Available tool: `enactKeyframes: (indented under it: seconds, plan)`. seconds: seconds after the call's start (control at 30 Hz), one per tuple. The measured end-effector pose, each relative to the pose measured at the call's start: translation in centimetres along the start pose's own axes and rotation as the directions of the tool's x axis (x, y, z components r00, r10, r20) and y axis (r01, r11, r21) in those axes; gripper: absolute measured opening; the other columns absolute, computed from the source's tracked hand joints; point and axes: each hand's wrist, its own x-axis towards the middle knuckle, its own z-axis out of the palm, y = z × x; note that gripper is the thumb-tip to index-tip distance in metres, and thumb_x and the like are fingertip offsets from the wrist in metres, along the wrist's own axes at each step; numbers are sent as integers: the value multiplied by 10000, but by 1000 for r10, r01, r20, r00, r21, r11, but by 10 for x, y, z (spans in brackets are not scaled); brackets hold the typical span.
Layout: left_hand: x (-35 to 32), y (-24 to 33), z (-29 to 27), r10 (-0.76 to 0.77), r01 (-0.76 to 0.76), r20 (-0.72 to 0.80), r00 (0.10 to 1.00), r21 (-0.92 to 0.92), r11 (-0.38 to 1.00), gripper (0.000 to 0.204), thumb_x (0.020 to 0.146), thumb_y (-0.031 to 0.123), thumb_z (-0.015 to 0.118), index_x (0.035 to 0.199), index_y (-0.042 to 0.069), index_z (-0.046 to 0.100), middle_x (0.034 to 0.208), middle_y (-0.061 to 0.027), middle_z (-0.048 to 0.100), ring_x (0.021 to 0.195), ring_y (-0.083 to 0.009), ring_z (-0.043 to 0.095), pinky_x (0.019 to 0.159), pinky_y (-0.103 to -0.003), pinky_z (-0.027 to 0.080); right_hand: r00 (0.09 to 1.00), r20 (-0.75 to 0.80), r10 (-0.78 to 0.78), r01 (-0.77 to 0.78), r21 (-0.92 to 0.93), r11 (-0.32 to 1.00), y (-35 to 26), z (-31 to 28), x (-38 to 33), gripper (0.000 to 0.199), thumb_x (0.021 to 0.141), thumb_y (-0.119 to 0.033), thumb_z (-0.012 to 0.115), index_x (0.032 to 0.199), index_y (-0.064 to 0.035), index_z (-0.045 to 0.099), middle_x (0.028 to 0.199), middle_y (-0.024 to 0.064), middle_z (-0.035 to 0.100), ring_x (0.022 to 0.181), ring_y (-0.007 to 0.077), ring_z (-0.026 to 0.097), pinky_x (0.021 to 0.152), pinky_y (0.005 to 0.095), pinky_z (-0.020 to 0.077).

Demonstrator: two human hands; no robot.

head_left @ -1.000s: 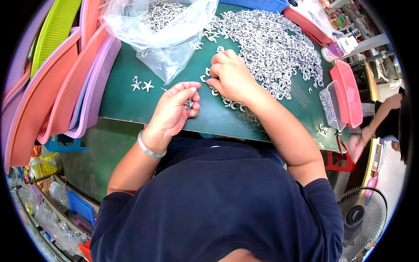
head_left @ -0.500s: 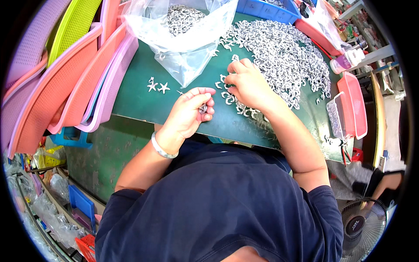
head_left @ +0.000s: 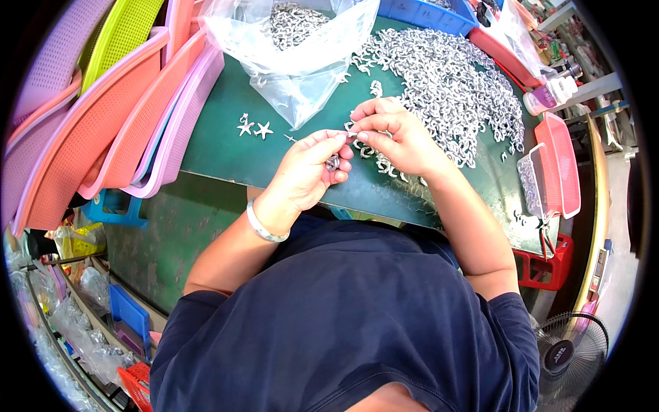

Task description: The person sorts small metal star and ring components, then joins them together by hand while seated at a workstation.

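My left hand [head_left: 307,172] is closed around small silver metal pieces [head_left: 333,163], partly hidden in its curled fingers. A light bangle circles that wrist. The fingertips of my right hand [head_left: 398,139] meet the left thumb and forefinger in a pinch, with a tiny silvery piece [head_left: 352,135] between them, too small to name. Right beside and beyond the right hand spreads a large pile of small curved silver metal pieces [head_left: 446,89]. Two star-shaped metal pieces [head_left: 263,130] lie to the left on the green table [head_left: 220,154], near a small thin piece [head_left: 290,138].
A clear plastic bag [head_left: 295,86] holding more silver pieces stands beyond my hands. Stacked plastic baskets [head_left: 130,130] lean at the left. A blue bin [head_left: 425,17] is at the back, a pink basket [head_left: 563,168] at the right edge, and a fan [head_left: 563,353] lower right.
My right hand has moved left from the pile's edge to meet my left fingertips. A person's arm near the fan has left view, and a red crate now shows there.
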Motion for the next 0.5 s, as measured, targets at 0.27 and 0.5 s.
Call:
enactKeyframes:
  seconds: [0.27,0.5]
  plan:
    - [-2,-2,-5,70,-72,-57,996,-45,996,72,853,115,559,842,43,555,776,-45,575,661,-127,545,569,-233,449,989,-131,-75,50,-184,982,5,4,5,57,750,-101,627,782,-68,659,844,70,597,826,272,530,787,347,399]
    - [-5,-3,-20,125,-128,-33,992,-97,987,26,799,11,525,814,24,541,880,-105,579,734,-176,571,644,-265,485,998,-10,61,-57,-531,845,10,17,10,86,706,-173,658,743,-95,658,780,64,558,846,256,519,763,375,400]
